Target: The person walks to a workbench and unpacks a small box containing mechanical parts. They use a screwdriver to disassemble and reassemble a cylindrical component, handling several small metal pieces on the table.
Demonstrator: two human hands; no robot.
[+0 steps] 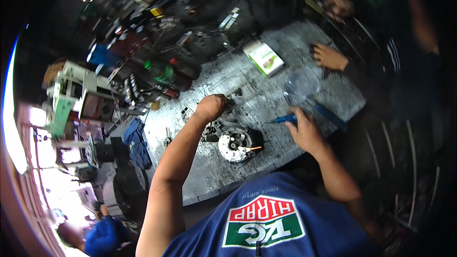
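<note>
My right hand (307,133) is closed around a blue tool with a thin pointed tip (284,119), held just above the metal tabletop and aimed left; its exact kind is unclear. My left hand (211,108) reaches over the table with its fingers curled down beside small dark parts. Whatever those fingers pinch, if anything, is hidden. Between my hands and closer to me lies a round mechanical assembly (233,145), with a pale metal housing and a dark rim. A thin orange-tipped piece (253,149) sticks out from its right side. Behind my left wrist sits a light metal part (189,110).
A white and green box (264,58) and a clear plastic bag (302,85) lie on the worn metal table (266,159). A blue bar-shaped item (332,117) is near the right edge. Bottles (164,74) stand at the back left. A co-worker's hand (330,57) rests on the far right.
</note>
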